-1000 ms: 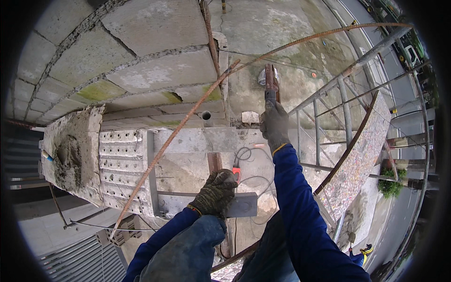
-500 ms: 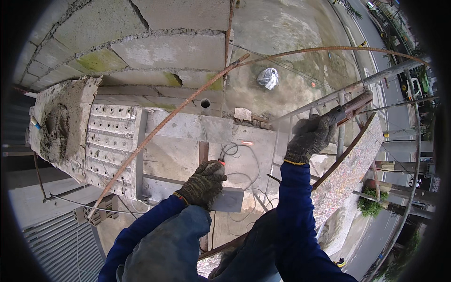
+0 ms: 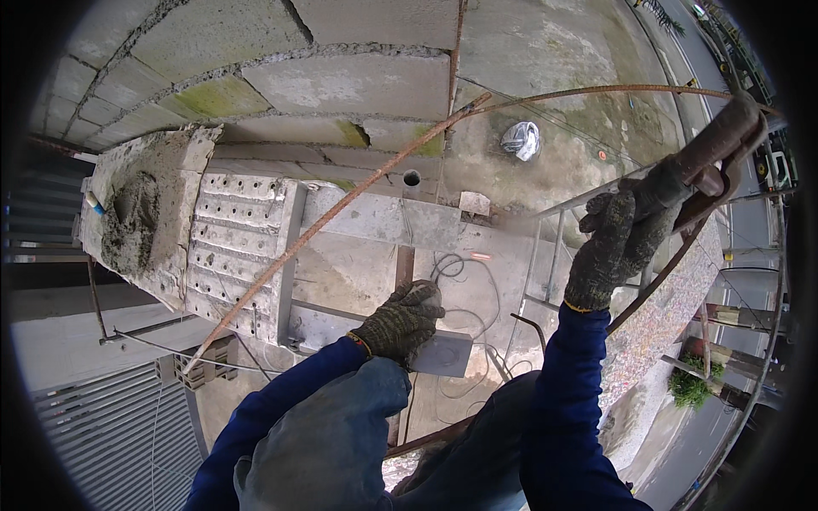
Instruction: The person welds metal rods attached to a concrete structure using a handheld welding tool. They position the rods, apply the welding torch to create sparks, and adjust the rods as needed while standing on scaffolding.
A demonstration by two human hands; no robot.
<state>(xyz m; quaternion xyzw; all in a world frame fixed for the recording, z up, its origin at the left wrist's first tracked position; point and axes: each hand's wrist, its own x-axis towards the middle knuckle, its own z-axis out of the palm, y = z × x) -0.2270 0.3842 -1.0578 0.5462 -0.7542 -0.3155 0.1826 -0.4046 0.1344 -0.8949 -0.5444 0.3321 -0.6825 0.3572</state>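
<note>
Taking the grey metal bar (image 3: 445, 353) by the left knee as the landmark, the brown metal tool (image 3: 720, 134) is well beyond it to the right, raised in the right hand (image 3: 607, 247), whose gloved fingers are wrapped around its near end. The tool looks heavy and worn: a dark, rounded sleeve sits next to the glove, and from it a stout reddish-brown bar leads off to a blunt, rounded end. A second, thinner brown piece runs alongside and bends, with a short stub sticking out between the two. Its surface is dull and rust-coloured, with a faint shine on the upper side. The left hand (image 3: 396, 324), in a mottled dark glove, lies over the bar with its fingers curled; whether it is gripping something beneath, I cannot tell. Thin dark cable (image 3: 497, 298) loops just beyond the bar and to its right. Left of the bar stands a perforated panel (image 3: 223, 277) smeared with pale cement, and farther left is a board (image 3: 175, 166) bearing wet grey mortar (image 3: 136, 213). A rusty rod (image 3: 341, 206) slants across beyond the bar, and a speckled board (image 3: 656, 324) lies off to its right.
</note>
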